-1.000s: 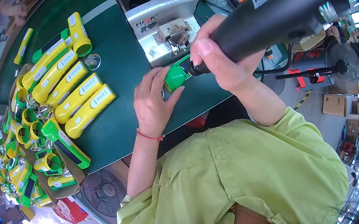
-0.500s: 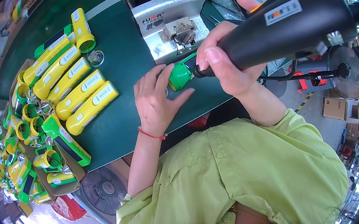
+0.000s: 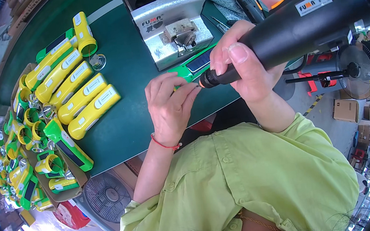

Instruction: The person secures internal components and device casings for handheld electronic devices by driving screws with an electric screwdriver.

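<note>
My right hand (image 3: 250,63) grips a bulky black power screwdriver (image 3: 295,32); its narrow nose points left. My left hand (image 3: 167,101) is closed, thumb and fingertips brought together beside the screwdriver's tip. Whatever they pinch is too small or hidden to name. Just beyond the fingers lies a green flashlight (image 3: 184,71) with a dark solar panel facing up, partly covered by both hands. Left of my hands, several yellow-and-green flashlights (image 3: 94,108) lie in a row on the green table (image 3: 128,141).
A silver metal fixture (image 3: 168,18) stands beyond my hands. A corded black tool (image 3: 245,4) and tweezers (image 3: 219,24) lie to its right. A cardboard box (image 3: 82,179) of flashlight parts is at the left. A grey fan (image 3: 106,192) stands below the table's near edge.
The flashlight has turned so its solar panel shows. My left hand moved slightly right and closed its fingers near the screwdriver's tip. The screwdriver shifted slightly right, its nose lower.
</note>
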`<move>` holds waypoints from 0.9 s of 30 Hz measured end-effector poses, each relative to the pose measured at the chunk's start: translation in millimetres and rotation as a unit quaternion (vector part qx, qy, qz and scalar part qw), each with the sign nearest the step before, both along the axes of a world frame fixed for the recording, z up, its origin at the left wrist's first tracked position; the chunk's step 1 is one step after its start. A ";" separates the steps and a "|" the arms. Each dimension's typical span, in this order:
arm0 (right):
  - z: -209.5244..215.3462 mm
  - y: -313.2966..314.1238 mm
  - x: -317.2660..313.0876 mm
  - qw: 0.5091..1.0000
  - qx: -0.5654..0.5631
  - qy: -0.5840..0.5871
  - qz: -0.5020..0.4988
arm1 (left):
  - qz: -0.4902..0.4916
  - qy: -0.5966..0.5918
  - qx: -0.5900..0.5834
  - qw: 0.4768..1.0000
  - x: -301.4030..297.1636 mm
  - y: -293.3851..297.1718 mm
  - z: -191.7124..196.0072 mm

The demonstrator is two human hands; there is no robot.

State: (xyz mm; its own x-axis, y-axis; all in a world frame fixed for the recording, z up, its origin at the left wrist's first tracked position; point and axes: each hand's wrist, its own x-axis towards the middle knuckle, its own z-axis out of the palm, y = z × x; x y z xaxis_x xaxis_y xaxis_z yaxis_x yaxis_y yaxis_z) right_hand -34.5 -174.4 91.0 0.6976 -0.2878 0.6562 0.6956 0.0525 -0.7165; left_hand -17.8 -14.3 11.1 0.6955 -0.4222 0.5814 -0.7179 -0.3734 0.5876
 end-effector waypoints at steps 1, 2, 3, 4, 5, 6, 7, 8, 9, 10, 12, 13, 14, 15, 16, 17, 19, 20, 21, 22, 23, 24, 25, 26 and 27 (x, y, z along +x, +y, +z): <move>0.5 0.2 0.0 1.000 0.002 0.005 0.001 | -0.002 -0.001 -0.002 1.000 0.3 0.4 0.7; 1.5 1.3 -0.1 1.000 0.002 0.004 0.000 | -0.003 -0.002 -0.004 1.000 0.6 0.4 1.0; 2.7 3.3 -0.3 1.000 0.019 -0.007 0.004 | -0.003 -0.002 -0.004 1.000 0.7 0.4 0.7; 3.3 4.4 -0.6 0.999 0.035 -0.018 0.008 | -0.003 -0.005 -0.003 1.000 1.1 0.3 0.0; 2.2 4.1 -1.2 0.999 0.036 -0.017 0.008 | -0.002 -0.009 -0.002 1.000 1.3 0.3 -0.5; 0.7 3.1 -1.7 1.000 0.026 -0.007 0.006 | -0.003 -0.009 -0.002 1.000 1.6 0.4 -0.2; -0.4 2.7 -2.0 1.000 0.015 0.003 0.003 | -0.003 -0.008 -0.003 1.000 1.9 0.5 0.2; -0.7 3.3 -2.5 1.000 0.016 0.003 0.003 | -0.003 -0.008 -0.005 1.000 2.3 0.6 0.5; -1.0 4.1 -3.4 1.000 0.020 0.014 0.001 | -0.003 -0.008 -0.005 1.000 2.6 -0.1 0.3; -1.2 4.4 -3.7 0.999 0.024 0.025 -0.001 | -0.003 -0.013 -0.009 1.000 2.8 -1.1 0.2; -0.7 4.5 -3.0 1.000 0.013 0.022 -0.004 | -0.003 -0.018 -0.013 1.000 2.9 -1.2 -1.2; -0.6 4.9 -2.7 1.000 0.002 0.019 -0.007 | -0.009 -0.024 -0.003 1.000 2.5 -0.5 -3.2; -1.3 5.0 -2.4 1.000 0.002 0.019 -0.006 | -0.015 -0.030 0.007 0.999 2.2 0.3 -4.3; -2.7 4.2 -2.3 0.999 -0.010 0.026 -0.027 | -0.014 -0.029 0.007 0.999 2.4 0.3 -2.4; -4.3 3.2 -2.1 0.998 -0.022 0.034 -0.048 | 0.008 -0.018 0.014 1.000 3.0 0.6 1.6; -6.7 -0.5 -0.2 0.998 -0.022 0.035 -0.048 | 0.031 -0.007 0.021 0.999 3.5 1.0 3.5; -12.5 -8.0 4.3 0.985 -0.148 0.001 -0.092 | 0.035 -0.001 0.033 0.999 5.6 5.6 -1.5; -15.6 -4.1 4.8 0.985 -0.148 0.002 -0.091 | 0.039 0.004 0.045 0.998 6.4 6.9 -4.8; -19.1 2.8 6.1 0.992 -0.102 -0.001 -0.077 | 0.040 0.005 0.045 0.998 6.6 7.0 -8.2; -21.1 6.7 7.1 0.996 -0.056 -0.003 -0.063 | 0.044 0.005 0.045 0.998 6.8 6.9 -11.7; -21.9 5.3 6.7 0.996 -0.056 -0.003 -0.062 | 0.047 0.005 0.046 0.998 7.2 6.7 -13.8; -22.4 2.6 5.4 0.993 -0.100 0.006 -0.062 | 0.048 0.006 0.046 0.998 7.5 6.3 -14.6; -22.9 1.4 4.8 0.988 -0.144 0.015 -0.062 | 0.046 0.008 0.044 0.998 7.7 5.6 -15.3; -22.8 3.2 4.6 0.988 -0.144 0.016 -0.060 | 0.045 0.009 0.043 0.998 7.8 5.5 -16.0; -21.7 5.6 4.0 0.990 -0.124 0.042 -0.056 | 0.045 0.010 0.043 0.998 8.3 5.6 -16.6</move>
